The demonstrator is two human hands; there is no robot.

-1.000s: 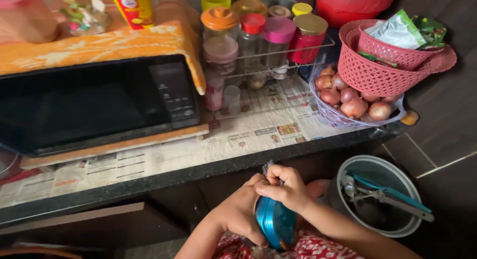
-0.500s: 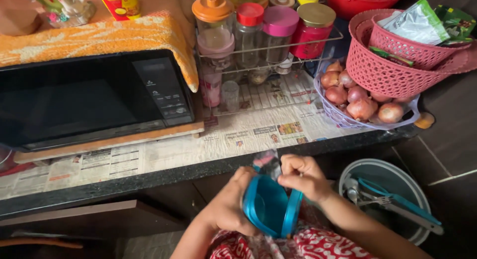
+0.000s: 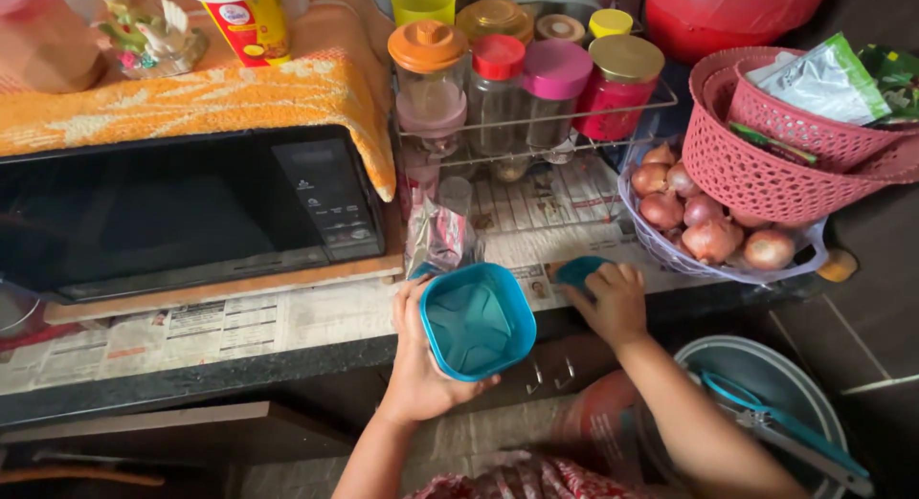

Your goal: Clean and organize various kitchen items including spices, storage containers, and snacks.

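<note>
Bench: newspaper (image 3: 287,317) covers my kitchen bench (image 3: 191,379), dark along its front edge.
Far left: black microwave (image 3: 182,212) sits on the bench under an orange patterned cloth (image 3: 211,97); a yellow tin with a red lid (image 3: 244,16) and a small figurine (image 3: 148,30) stand on top.
Left hand: my left hand (image 3: 421,365) has its fingers (image 3: 402,298) wrapped round a teal square container (image 3: 476,319), open and empty, tilted so its mouth faces me, held just over the bench's front edge.
Behind the container: a crinkled clear plastic packet (image 3: 438,239) stands on the newspaper.
Middle back: wire rack (image 3: 536,126) holds jars with orange (image 3: 428,47), red (image 3: 499,57), pink (image 3: 557,68) and gold (image 3: 627,57) lids.
Right hand: my right hand (image 3: 613,303) lies palm down on the teal lid (image 3: 577,269), fingers closed over it, pressing it flat on the newspaper just right of the container.
Right: clear basket of onions (image 3: 704,221) with pink baskets (image 3: 775,164) stacked above it.
Lower right: round grey bin (image 3: 766,394) on the floor, with a teal-handled tool across it.
</note>
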